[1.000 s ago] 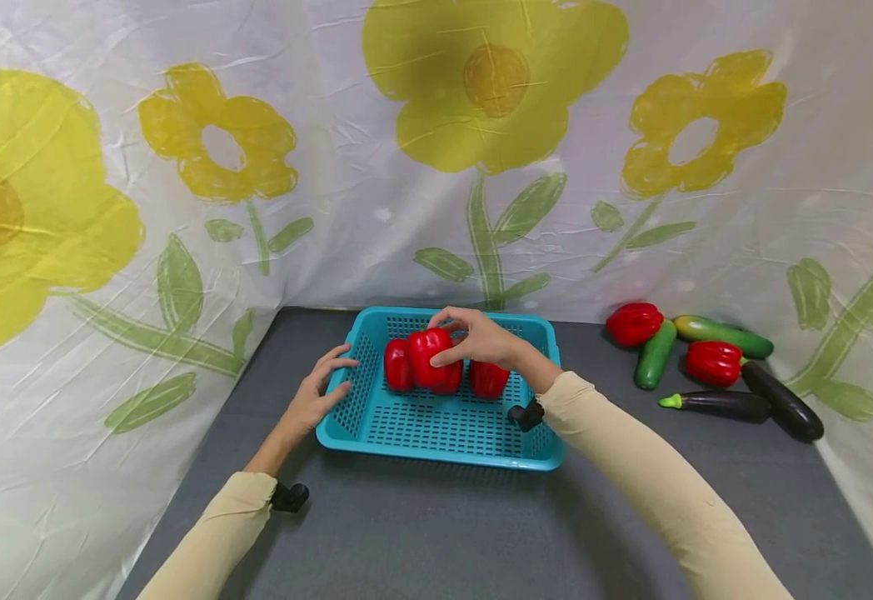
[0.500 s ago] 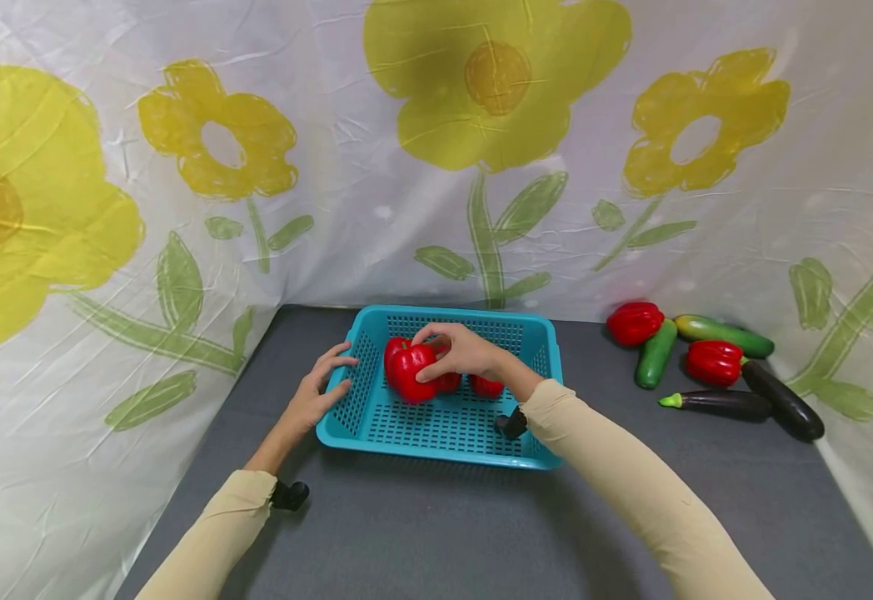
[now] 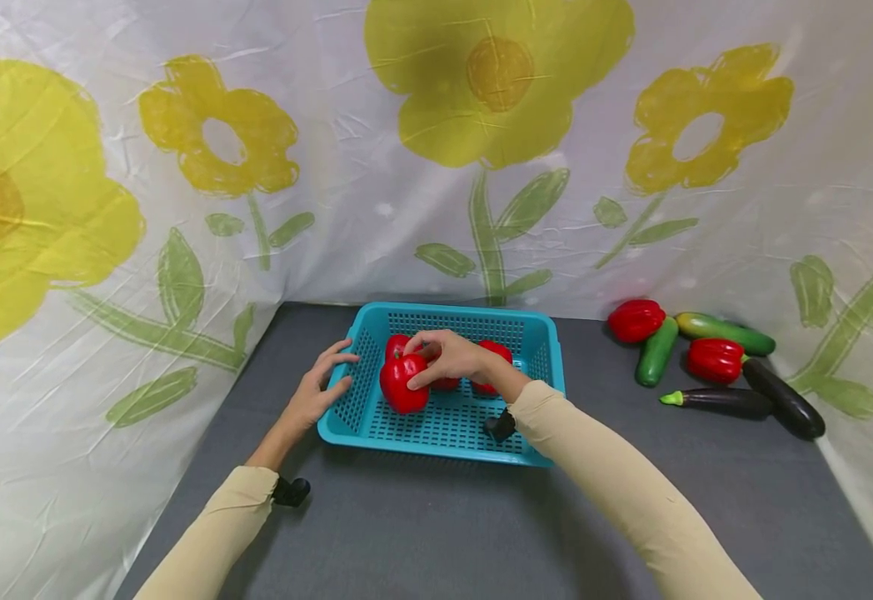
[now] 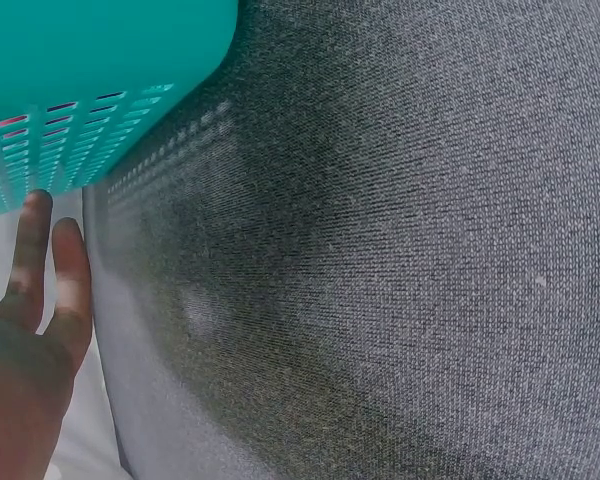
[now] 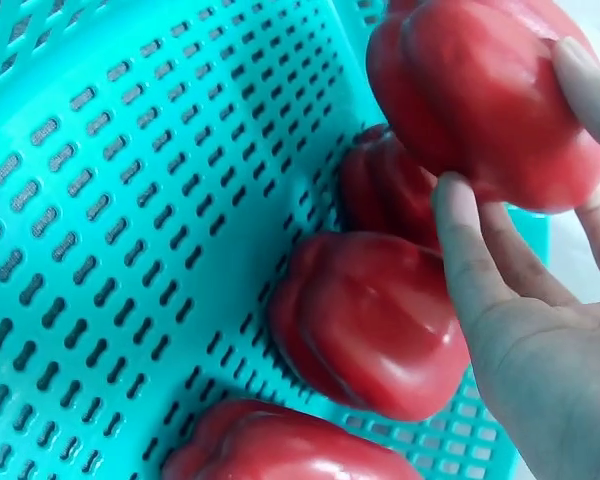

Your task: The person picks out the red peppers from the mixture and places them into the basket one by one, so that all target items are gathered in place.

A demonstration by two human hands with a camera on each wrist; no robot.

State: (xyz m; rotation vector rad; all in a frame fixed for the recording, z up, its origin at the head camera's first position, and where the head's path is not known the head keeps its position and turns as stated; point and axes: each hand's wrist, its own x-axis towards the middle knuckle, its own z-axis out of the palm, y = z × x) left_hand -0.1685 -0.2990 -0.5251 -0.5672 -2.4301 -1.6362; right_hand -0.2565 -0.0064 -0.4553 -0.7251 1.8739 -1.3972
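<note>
A blue-green plastic basket [image 3: 436, 450] with slotted walls sits on the grey tabletop. Over its left part my right hand [image 3: 455, 357] grips a red bell pepper [image 3: 402, 387] between thumb and fingers. The right wrist view shows that held bell pepper [image 5: 480, 95] above the others. Three more red bell peppers lie in the basket: one behind the held one [image 5: 385, 190], one in the middle [image 5: 370, 325], and one at the right [image 3: 495, 354]. My left hand [image 3: 320, 387] is at the basket's left side, its fingers [image 4: 35, 245] stretched out at the slotted wall.
To the right of the basket lie two red bell peppers [image 3: 636, 321], a green cucumber [image 3: 656, 353], a yellow-green cucumber [image 3: 729, 333] and two dark eggplants [image 3: 729, 403]. A white flower-printed cloth [image 3: 376, 233] hangs behind the table.
My right hand has carried the bell pepper left and toward me within the basket, uncovering more of the right-hand pepper. My left hand stays at the basket's left side.
</note>
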